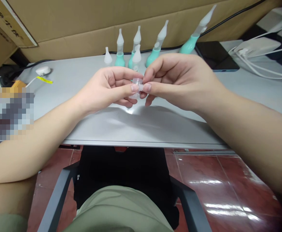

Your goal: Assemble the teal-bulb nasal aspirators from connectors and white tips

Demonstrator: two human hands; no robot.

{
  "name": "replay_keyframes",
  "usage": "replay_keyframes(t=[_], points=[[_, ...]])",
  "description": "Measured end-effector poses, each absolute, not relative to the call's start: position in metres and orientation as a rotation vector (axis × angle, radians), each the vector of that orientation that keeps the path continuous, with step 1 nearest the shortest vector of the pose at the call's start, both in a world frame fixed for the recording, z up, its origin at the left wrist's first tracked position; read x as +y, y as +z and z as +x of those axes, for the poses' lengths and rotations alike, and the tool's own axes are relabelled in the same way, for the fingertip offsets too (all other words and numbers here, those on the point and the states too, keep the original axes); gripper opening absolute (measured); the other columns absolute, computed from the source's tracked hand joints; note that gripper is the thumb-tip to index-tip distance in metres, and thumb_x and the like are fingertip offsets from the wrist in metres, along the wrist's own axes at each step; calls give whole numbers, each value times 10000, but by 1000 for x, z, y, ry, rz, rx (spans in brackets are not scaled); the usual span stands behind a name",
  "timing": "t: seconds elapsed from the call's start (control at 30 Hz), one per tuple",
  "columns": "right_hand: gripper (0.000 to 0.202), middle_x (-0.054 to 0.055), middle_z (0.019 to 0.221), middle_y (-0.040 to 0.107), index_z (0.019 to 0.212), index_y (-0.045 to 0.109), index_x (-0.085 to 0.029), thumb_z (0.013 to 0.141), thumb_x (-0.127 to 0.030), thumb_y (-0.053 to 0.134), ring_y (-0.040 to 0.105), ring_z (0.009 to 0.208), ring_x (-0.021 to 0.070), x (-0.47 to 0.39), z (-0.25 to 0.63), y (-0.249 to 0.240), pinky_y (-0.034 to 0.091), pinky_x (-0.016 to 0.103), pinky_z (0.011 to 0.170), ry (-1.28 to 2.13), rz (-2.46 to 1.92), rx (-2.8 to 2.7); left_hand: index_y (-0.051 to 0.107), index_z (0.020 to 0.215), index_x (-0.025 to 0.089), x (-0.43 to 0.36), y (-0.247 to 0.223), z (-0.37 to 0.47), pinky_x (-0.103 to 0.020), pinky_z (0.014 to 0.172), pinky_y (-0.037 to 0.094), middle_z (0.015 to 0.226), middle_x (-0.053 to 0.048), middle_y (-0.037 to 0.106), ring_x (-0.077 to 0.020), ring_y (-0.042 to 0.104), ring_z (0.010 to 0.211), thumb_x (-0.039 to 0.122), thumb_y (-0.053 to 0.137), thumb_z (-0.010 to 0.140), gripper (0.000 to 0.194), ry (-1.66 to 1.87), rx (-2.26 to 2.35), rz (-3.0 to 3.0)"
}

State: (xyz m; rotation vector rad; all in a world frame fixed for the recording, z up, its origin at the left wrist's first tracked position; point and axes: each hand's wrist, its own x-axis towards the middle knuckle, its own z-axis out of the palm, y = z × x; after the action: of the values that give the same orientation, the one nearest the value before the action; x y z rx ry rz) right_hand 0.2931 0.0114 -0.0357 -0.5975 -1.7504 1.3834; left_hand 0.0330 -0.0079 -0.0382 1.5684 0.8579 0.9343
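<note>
Above the grey desk, my left hand (116,85) pinches a small clear plastic tube (136,82) between thumb and fingers. My right hand (170,79) holds a small whitish piece (140,87) at the tube's right side, thumb and index finger pressed on it; the two pieces touch. Behind my hands stand several teal-based bulbs with clear necks and white pointed tips, among them one bulb (120,60) and another (153,58). A white tip (108,57) stands at their left, and a second white tip (136,55) rises just behind my fingers.
The desk (146,129) meets a cardboard wall (78,25) at the back. A dark phone (216,55) and white cables (249,64) lie at the right. At the left are a white rounded object (43,70) and a yellow tag (45,80). Chair armrests flank my lap.
</note>
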Motion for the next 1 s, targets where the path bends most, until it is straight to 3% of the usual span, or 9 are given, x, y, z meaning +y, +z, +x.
replay_keyframes(t=[0.23,0.53,0.73,0.93,1.0], points=[[494,47,945,866,1014,796,-208,985,-441,1231,864,853,198,12,294,-36,736,310,722,1375,-590,-1764,896,1262,235,-10,-36,34,-386,875,894,1061,-53,954,-309,1016,1010,721,1215,885,692,942,888,1559],[584,40,933,829,1013,766,-217,957,-556,1239,857,871,200,10,292,-37,734,324,765,1346,-549,-1758,926,1217,242,-14,-32,36,-435,1003,903,1021,-11,961,-280,1008,1011,657,1244,866,630,934,891,1473],[530,28,940,828,1004,772,-222,989,-498,1224,843,867,187,9,292,-38,725,319,772,1338,-554,-1755,929,1173,230,-16,-31,38,-423,985,900,941,18,934,-253,995,947,672,1256,836,645,934,875,1448],[463,19,961,840,979,814,-229,958,-388,1248,832,853,176,2,289,-36,728,327,798,1325,-578,-1693,921,1195,248,-14,-36,36,-439,1011,903,1035,-8,970,-289,1023,1066,528,1176,996,428,925,855,1471],[472,17,938,836,968,818,-232,937,-390,1261,826,838,179,0,288,-34,736,333,806,1339,-587,-1687,910,1197,245,-14,-35,35,-437,1003,905,1036,-20,970,-308,1026,1092,539,1176,995,445,913,868,1495]])
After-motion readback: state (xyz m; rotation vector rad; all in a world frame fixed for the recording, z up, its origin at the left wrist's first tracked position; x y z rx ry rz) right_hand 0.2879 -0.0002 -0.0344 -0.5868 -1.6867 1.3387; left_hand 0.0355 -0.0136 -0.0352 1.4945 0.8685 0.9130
